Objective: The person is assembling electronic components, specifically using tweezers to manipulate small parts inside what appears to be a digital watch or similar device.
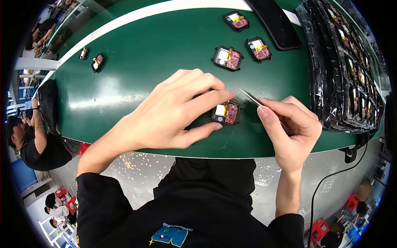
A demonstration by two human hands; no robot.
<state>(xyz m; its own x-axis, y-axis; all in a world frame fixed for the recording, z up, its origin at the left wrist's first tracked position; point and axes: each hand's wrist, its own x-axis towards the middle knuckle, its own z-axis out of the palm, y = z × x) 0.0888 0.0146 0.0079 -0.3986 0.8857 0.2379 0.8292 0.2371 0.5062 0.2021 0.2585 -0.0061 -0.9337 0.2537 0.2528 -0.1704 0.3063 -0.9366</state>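
A smartwatch case (230, 113) lies face-down on the green table with its inside showing: a red circuit board, a white block and yellow tape. My left hand (182, 109) grips this case, index finger at its far edge and thumb at its near left corner. In my right hand (291, 128), pinched between thumb and forefinger, is a pair of metal tweezers (250, 97). Their tips point up and left, above the table just beyond the case and apart from it. My left fingers cover part of the case's far left side.
Beyond my hands lie more opened watch cases (228, 58), (259, 49), with two others (97, 62) at the far left. A long black object (276, 22) rests at the back. Stacked black trays (331, 70) of watch parts fill the right side. A person (37, 140) sits at the left.
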